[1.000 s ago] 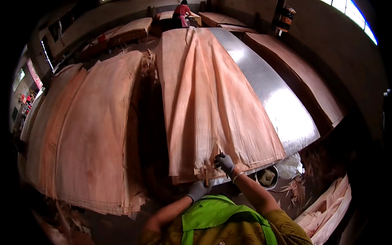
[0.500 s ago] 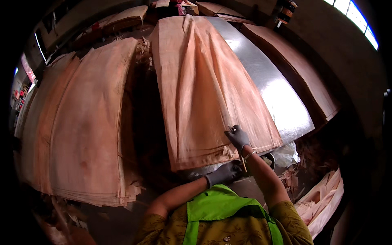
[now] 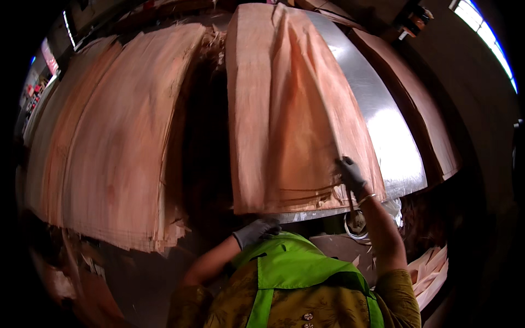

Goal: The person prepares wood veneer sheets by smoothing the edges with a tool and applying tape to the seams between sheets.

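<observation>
A thin reddish wood veneer sheet (image 3: 284,109) lies on a shiny metal table (image 3: 383,126) in front of me. My right hand (image 3: 350,175), in a grey glove, grips the sheet near its front right corner. My left hand (image 3: 256,232), also gloved, hangs below the table's front edge, close to my green vest, fingers curled with nothing seen in it. The front edge of the sheet is ragged and slightly layered.
A large stack of similar veneer sheets (image 3: 109,142) sits to the left across a dark gap. More veneer (image 3: 426,126) lies beyond the table on the right. Wood scraps (image 3: 429,276) pile up at the lower right. A whitish bucket-like object (image 3: 355,224) sits under the table.
My right hand has slid rightward along the sheet's front edge toward the corner. My left hand has left the sheet and dropped below the table edge. The view has moved closer.
</observation>
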Demonstrator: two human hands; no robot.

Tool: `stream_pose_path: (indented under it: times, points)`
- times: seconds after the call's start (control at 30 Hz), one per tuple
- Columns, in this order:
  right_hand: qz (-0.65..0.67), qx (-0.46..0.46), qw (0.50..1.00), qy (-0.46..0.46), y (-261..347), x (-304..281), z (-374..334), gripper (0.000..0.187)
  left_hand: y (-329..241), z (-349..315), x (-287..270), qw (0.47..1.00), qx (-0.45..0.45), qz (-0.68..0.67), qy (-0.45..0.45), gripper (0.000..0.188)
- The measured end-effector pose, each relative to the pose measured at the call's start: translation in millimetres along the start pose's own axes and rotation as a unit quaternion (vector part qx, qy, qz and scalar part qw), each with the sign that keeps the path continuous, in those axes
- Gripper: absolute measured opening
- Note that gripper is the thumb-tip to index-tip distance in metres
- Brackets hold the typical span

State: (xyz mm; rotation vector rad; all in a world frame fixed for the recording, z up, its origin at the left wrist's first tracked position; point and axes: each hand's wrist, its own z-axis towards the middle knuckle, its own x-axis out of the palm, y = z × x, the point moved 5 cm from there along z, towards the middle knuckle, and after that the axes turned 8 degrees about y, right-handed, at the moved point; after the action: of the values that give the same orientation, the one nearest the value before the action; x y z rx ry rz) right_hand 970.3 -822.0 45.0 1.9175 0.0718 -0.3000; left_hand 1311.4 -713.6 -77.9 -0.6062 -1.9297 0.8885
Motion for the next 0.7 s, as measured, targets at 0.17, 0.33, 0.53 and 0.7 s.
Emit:
stream_pose_path:
  times: [0.17,0.33,0.53,0.7]
  points:
    - [-0.106,0.025,0.993,0.032,84,-4,-15,0.023,15,-9,-1,0.961,0.011,-0.273,-0.031,0.034]
    - [-0.15,0.047,0.987,0.045,156,-7,-22,0.027,4,3,11,0.908,0.084,-0.41,-0.016,0.052]
    - [-0.143,0.065,0.987,0.041,193,-48,-32,0.025,-12,9,-16,0.818,0.27,-0.493,-0.121,0.055]
    - [-0.15,0.083,0.985,0.036,178,-59,-30,0.025,-2,-6,-70,0.642,0.391,-0.609,-0.255,0.032]
